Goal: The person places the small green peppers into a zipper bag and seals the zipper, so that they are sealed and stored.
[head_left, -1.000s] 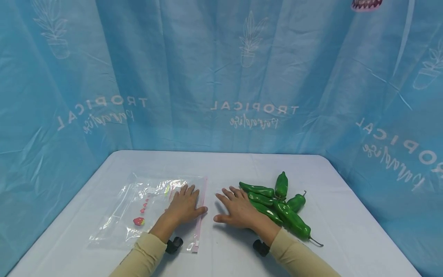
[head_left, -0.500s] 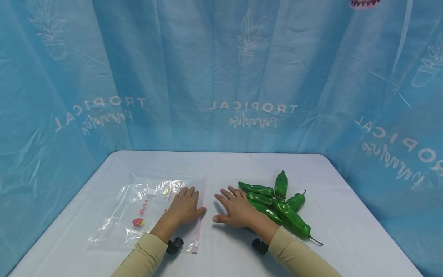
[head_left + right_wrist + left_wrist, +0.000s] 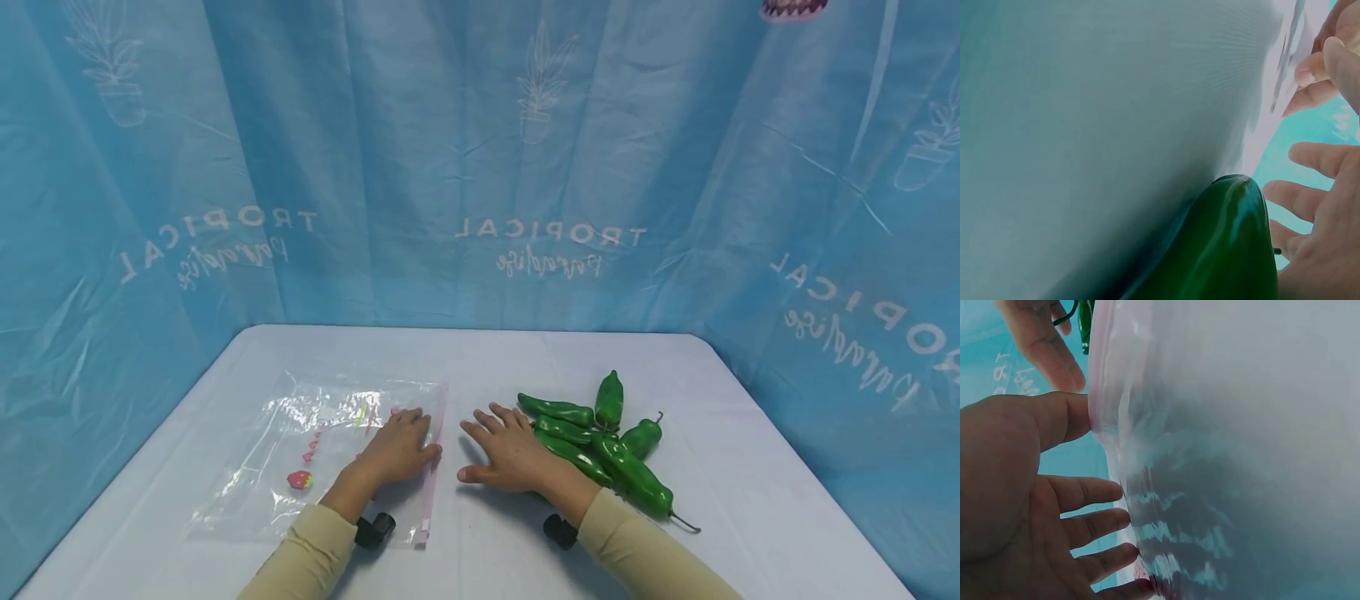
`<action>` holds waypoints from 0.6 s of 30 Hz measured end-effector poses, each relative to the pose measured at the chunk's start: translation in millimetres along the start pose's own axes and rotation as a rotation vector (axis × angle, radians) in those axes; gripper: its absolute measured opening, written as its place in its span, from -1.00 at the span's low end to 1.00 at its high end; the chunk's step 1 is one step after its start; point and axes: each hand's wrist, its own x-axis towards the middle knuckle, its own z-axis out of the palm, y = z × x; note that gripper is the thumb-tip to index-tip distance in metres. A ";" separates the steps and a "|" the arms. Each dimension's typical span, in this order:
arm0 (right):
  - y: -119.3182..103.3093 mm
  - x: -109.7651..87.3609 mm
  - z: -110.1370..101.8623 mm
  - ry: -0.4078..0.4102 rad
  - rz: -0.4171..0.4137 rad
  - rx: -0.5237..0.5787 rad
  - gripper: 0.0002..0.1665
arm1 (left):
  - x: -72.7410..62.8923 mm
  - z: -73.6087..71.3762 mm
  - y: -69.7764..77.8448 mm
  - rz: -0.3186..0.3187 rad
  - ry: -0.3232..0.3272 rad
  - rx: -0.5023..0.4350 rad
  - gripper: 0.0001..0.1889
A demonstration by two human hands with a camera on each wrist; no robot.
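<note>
My feed shows me smooth, glossy peppers [image 3: 615, 460] at five o'clock, a shiny, crinkled plastic bag [image 3: 322, 492] at eight, a matt surface [image 3: 480, 550] at six, and a creased, softly sheened curtain [image 3: 420, 167] at twelve.

the bag [image 3: 330, 454] lies on the left of the surface [image 3: 480, 358], the peppers [image 3: 621, 465] clustered on its right. the left hand [image 3: 399, 447] is over the bag's right part; the right hand [image 3: 512, 454] is between bag and peppers, nearer the peppers. a curtain [image 3: 420, 167] hangs behind and along both sides.
</note>
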 end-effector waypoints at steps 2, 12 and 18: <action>-0.7 1.2 0.6 0.000 -0.003 -0.007 -0.09 | 0.2 -0.3 -1.8 0.003 0.009 -0.015 -0.43; -4.2 3.5 -0.4 -0.021 -0.013 -0.005 -0.10 | -1.0 0.6 -7.0 0.006 0.027 -0.081 -0.53; -5.5 6.0 0.8 -0.028 -0.008 -0.013 -0.10 | -3.1 1.4 -9.1 0.003 0.031 -0.104 -0.57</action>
